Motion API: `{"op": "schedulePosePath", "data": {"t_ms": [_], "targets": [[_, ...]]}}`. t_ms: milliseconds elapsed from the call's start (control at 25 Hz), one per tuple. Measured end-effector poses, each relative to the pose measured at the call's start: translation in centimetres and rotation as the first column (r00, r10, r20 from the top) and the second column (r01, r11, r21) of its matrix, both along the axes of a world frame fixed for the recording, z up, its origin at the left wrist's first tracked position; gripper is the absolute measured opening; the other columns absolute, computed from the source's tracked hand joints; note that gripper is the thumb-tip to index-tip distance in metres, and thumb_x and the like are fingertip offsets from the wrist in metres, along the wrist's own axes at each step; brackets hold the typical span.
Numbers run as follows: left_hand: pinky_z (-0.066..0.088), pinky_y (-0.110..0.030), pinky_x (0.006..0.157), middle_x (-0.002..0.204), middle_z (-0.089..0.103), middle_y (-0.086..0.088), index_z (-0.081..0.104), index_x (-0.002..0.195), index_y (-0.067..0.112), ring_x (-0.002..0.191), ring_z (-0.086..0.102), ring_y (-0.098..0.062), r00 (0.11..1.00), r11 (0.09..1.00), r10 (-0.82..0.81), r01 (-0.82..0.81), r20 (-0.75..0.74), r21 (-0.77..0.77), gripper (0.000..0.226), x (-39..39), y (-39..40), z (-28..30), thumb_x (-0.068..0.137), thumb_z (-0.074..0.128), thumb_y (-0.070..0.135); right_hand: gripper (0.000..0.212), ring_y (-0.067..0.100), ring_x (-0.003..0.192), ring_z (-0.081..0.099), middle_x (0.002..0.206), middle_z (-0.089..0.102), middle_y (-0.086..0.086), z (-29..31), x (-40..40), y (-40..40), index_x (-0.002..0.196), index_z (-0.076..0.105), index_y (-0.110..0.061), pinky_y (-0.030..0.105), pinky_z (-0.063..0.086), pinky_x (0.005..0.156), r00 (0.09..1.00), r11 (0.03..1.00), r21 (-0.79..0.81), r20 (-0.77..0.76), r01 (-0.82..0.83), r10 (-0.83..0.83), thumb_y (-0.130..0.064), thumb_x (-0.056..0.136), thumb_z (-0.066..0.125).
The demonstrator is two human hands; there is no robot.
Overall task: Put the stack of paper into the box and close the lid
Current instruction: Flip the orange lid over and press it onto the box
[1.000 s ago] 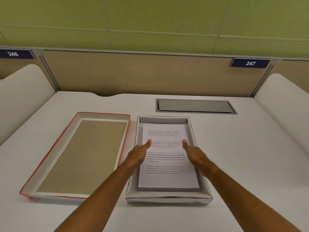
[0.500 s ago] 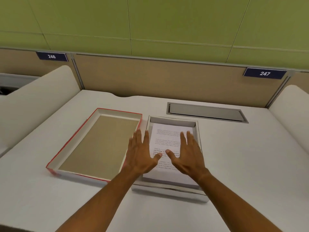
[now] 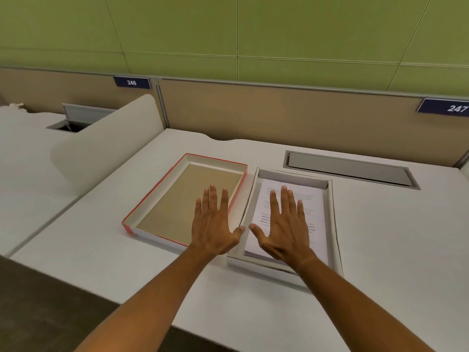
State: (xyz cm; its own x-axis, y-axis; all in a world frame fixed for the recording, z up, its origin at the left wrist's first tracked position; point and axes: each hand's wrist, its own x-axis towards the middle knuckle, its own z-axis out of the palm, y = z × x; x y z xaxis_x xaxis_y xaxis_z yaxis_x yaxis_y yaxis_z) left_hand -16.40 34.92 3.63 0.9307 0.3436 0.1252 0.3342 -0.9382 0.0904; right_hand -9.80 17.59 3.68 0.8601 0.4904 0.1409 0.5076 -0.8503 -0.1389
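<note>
Both hands are hovering with fingers spread and gripping nothing, the left hand (image 3: 214, 228) over the upturned red-edged cardboard lid (image 3: 162, 199), likely light and stiff, best taken by its long walls, while the right hand (image 3: 285, 231) is over the printed white paper stack (image 3: 316, 212) lying in the shallow white box (image 3: 334, 224) to the right.

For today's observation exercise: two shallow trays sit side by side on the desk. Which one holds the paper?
The white box on the right holds the stack of paper. The red-edged lid left of it shows only its bare brown inside.
</note>
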Motion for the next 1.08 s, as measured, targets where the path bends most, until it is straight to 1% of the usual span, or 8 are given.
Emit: {"op": "schedulePosePath", "data": {"t_ms": [280, 400, 520, 600, 720, 920, 1000, 1080], "targets": [[-0.001, -0.047, 0.122, 0.163, -0.016, -0.015, -0.013, 0.154, 0.019, 0.15, -0.012, -0.033, 0.994, 0.991, -0.087, 0.079, -0.063, -0.112, 0.103, 0.8, 3.7, -0.9, 0.083, 0.046, 0.065, 0.114, 0.031, 0.15, -0.017, 0.163, -0.018, 0.011, -0.6, -0.4, 3.1, 0.155, -0.012, -0.019, 0.051, -0.005, 0.122, 0.993, 0.993, -0.027, 0.007, 0.118, -0.118, -0.086, 0.062, -0.014], [0.016, -0.044, 0.12, 0.164, 0.002, -0.016, 0.002, 0.155, 0.017, 0.151, 0.008, -0.034, 0.986, 0.977, -0.106, 0.08, -0.125, -0.198, 0.094, 1.7, 4.8, -2.3, 0.086, 0.053, 0.056, 0.114, 0.031, 0.15, -0.016, 0.163, -0.016, 0.011, -1.1, -0.5, 4.7, 0.155, -0.01, -0.019, 0.051, -0.005, 0.122, 0.983, 0.983, -0.035, -0.004, 0.183, -0.183, -0.086, 0.063, -0.013], [0.048, -0.037, 0.092, 0.138, 0.051, -0.013, 0.047, 0.135, 0.013, 0.124, 0.053, -0.031, 0.98, 0.952, -0.102, 0.045, -0.173, -0.303, 0.057, 2.6, 5.3, -3.6, 0.087, 0.061, 0.039, 0.113, 0.031, 0.151, -0.014, 0.164, -0.014, 0.012, -1.3, -0.8, 5.5, 0.155, -0.009, -0.018, 0.049, -0.006, 0.123, 0.974, 0.973, -0.049, 0.002, 0.227, -0.227, -0.085, 0.065, -0.009], [0.05, -0.034, 0.075, 0.118, 0.063, -0.013, 0.061, 0.113, 0.009, 0.105, 0.064, -0.033, 0.983, 0.926, -0.093, 0.025, -0.161, -0.377, 0.034, 2.9, 5.5, -3.8, 0.084, 0.064, 0.027, 0.113, 0.031, 0.151, -0.012, 0.164, -0.011, 0.012, -1.2, -1.0, 5.8, 0.156, -0.006, -0.017, 0.048, -0.007, 0.122, 0.969, 0.968, -0.041, -0.005, 0.248, -0.249, -0.086, 0.066, -0.008], [0.047, -0.031, 0.064, 0.098, 0.066, -0.017, 0.065, 0.091, 0.003, 0.09, 0.067, -0.035, 0.985, 0.901, -0.102, 0.032, -0.139, -0.433, 0.016, 3.4, 6.0, -3.0, 0.076, 0.06, 0.008, 0.116, 0.03, 0.151, -0.011, 0.164, -0.01, 0.012, -0.9, -1.1, 5.9, 0.156, -0.005, -0.016, 0.046, -0.01, 0.12, 0.963, 0.962, -0.034, 0.001, 0.27, -0.27, -0.086, 0.063, -0.012], [0.05, -0.03, 0.054, 0.075, 0.071, -0.017, 0.071, 0.072, -0.002, 0.063, 0.064, -0.025, 0.996, 0.802, -0.018, 0.067, 0.088, -0.593, 0.011, 4.3, 7.4, 2.5, 0.069, 0.06, 0.0, 0.118, 0.028, 0.151, -0.013, 0.164, -0.013, 0.01, 0.3, -0.7, 6.8, 0.156, -0.007, -0.017, 0.043, -0.01, 0.121, 0.965, 0.964, 0.039, -0.025, 0.261, -0.261, -0.088, 0.061, -0.013], [0.052, -0.028, 0.056, 0.072, 0.072, -0.013, 0.072, 0.067, 0.002, 0.065, 0.065, -0.023, 0.975, 0.735, 0.064, 0.099, 0.213, -0.671, 0.009, 4.6, 8.6, 5.8, 0.07, 0.063, 0.0, 0.106, 0.026, 0.152, -0.01, 0.165, -0.01, 0.009, 1.0, -0.4, 7.6, 0.156, -0.004, -0.017, 0.042, -0.005, 0.123, 0.967, 0.96, 0.12, -0.074, 0.252, -0.245, -0.084, 0.074, 0.008], [0.059, -0.031, 0.06, 0.072, 0.07, -0.009, 0.069, 0.064, 0.005, 0.069, 0.069, -0.025, 0.945, 0.596, 0.156, 0.142, 0.288, -0.79, 0.01, 4.8, 10.0, 9.1, 0.074, 0.069, 0.002, 0.095, 0.025, 0.153, -0.005, 0.166, -0.005, 0.007, 1.6, -0.1, 8.4, 0.157, 0.002, -0.018, 0.042, 0.0, 0.123, 0.966, 0.94, 0.234, -0.138, 0.247, -0.22, -0.072, 0.084, 0.03]]}}
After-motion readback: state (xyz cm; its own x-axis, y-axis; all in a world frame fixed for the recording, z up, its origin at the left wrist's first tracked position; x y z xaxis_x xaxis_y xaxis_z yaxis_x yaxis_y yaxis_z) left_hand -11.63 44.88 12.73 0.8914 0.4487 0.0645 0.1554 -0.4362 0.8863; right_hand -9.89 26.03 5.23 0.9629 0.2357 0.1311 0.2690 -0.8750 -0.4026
